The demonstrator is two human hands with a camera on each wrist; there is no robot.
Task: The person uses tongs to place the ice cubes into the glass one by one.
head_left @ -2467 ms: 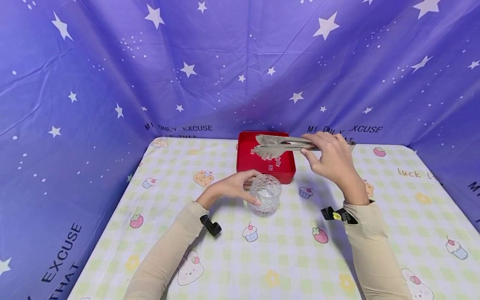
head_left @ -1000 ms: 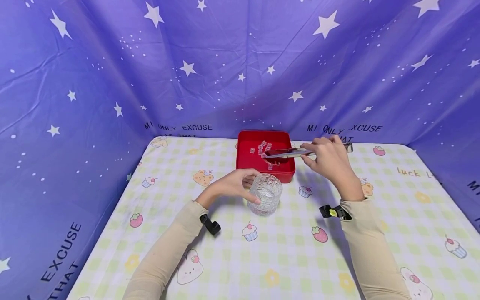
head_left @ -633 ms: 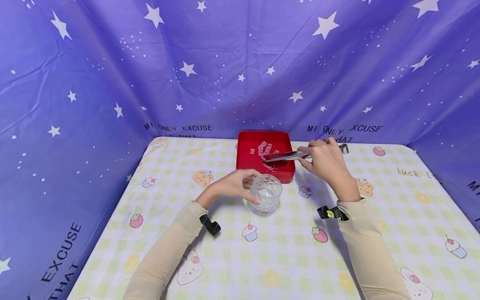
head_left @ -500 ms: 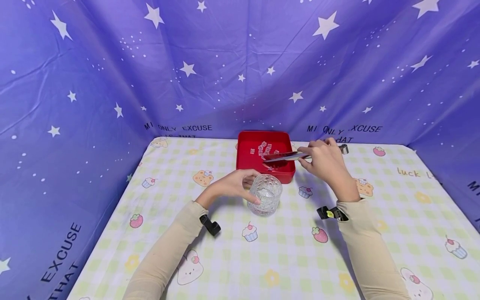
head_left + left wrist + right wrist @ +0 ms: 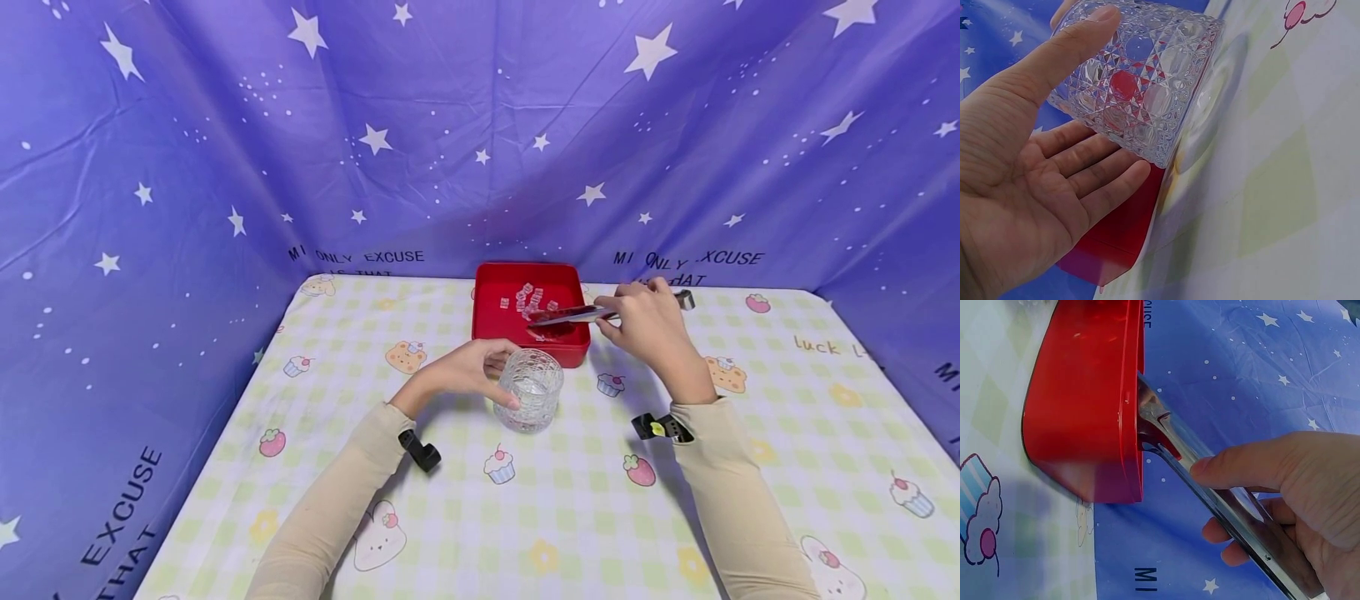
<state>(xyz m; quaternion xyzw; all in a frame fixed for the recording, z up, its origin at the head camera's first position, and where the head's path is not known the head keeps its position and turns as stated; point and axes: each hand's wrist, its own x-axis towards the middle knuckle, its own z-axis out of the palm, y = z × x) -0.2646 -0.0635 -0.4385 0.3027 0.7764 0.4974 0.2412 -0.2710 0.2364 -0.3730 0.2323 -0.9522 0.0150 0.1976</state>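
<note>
the tongs, spread above the red tray earlier, are now dipping their tips inside it, and the right hand is sitting lower along with them. that hand is gripping the tongs — thumb on one side, fingers curling round the other — with the two arms lying close together; whether the tips are pinching anything, i cannot tell. small clear cubes are lying loosely scattered on the tray floor, most of them just beyond the tips. the left hand is staying round the clear patterned glass, thumb pressing the near side and fingers reaching behind — a loose, partly open hold. the glass is standing on the cloth-covered bench, just in front of the tray.
</note>
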